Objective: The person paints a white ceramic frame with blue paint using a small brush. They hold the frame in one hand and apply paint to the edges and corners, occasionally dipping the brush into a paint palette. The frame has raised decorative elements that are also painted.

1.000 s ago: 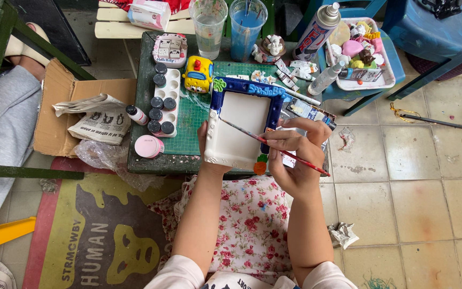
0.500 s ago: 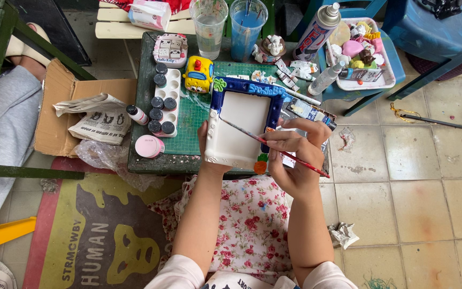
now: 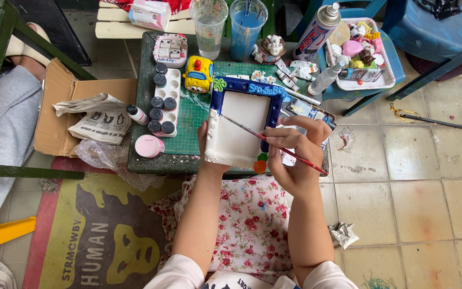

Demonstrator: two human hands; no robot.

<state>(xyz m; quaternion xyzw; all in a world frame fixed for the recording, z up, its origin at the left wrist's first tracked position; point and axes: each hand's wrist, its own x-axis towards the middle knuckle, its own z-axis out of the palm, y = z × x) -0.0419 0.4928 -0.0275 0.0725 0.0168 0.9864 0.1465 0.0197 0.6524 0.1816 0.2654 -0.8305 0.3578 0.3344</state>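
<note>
My left hand (image 3: 205, 140) clamps the white plaster frame w/ blue-painted top (image 3: 240, 128), tilted off the green-mat bench (image 3: 188, 115); right hand (image 3: 291, 155) pinches a thin red-handled brush (image 3: 274, 144), tip on frame's left edge. Risk: a slip smears blue onto the white, or the frame drops. Bench crowded w/ paint pots (image 3: 162, 104), tiled floor (image 3: 413, 176) around

My surface (image 3: 146, 159) is a small, worn dark green table in the upper middle of the frame. A green gridded cutting mat (image 3: 188, 128) covers most of it. On it sit a white paint palette with dark lidded pots (image 3: 162, 101), a yellow toy bus (image 3: 198, 74) and a round pink lid (image 3: 149, 146). Two clear plastic cups (image 3: 209, 24) stand at its far edge.
</note>
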